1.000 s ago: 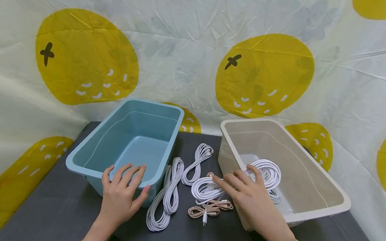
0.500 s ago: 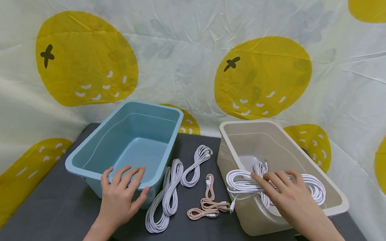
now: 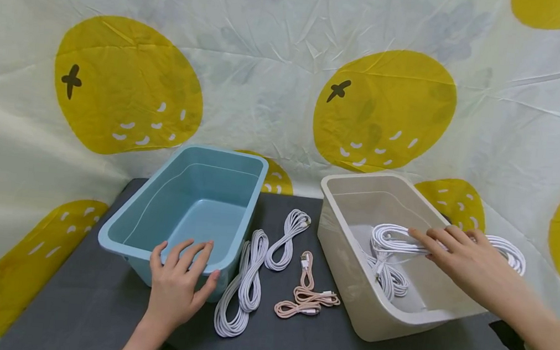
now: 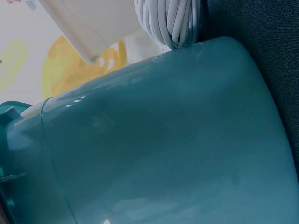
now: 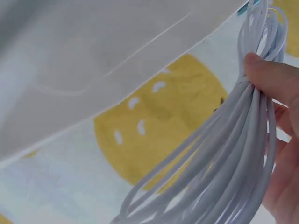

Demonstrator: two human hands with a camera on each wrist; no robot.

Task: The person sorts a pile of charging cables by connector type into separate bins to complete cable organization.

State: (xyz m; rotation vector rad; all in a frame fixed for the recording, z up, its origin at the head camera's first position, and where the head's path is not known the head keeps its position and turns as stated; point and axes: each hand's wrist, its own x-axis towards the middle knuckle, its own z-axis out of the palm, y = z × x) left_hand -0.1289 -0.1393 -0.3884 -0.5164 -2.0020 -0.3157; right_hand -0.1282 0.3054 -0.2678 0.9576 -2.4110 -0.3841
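My right hand [image 3: 472, 258] holds a coiled white cable [image 3: 394, 239] by its middle, up over the beige bin [image 3: 363, 310]. Loops of the coil fan out on both sides of the grip, and the thumb presses on the gathered strands [image 5: 243, 116] in the right wrist view. Inside the beige bin lies another white cable bundle [image 3: 393, 282]. My left hand [image 3: 176, 277] rests at the near rim of the blue bin [image 3: 128, 250], its fingers loosely spread over the edge. Only the bin's outer wall [image 4: 163, 130] fills the left wrist view, where the left hand is hidden.
Between the bins, several white cable bundles [image 3: 251, 272] lie on the dark table [image 3: 304, 349] beside the blue bin. Pinkish cables [image 3: 304, 296] with white plugs lie nearer the beige bin. A curtain [image 3: 267, 96] with yellow fruit prints hangs behind.
My right hand has carried the white cable coil rightward from over the beige bin's left rim to above the inside and right rim. The left hand has stayed in place.
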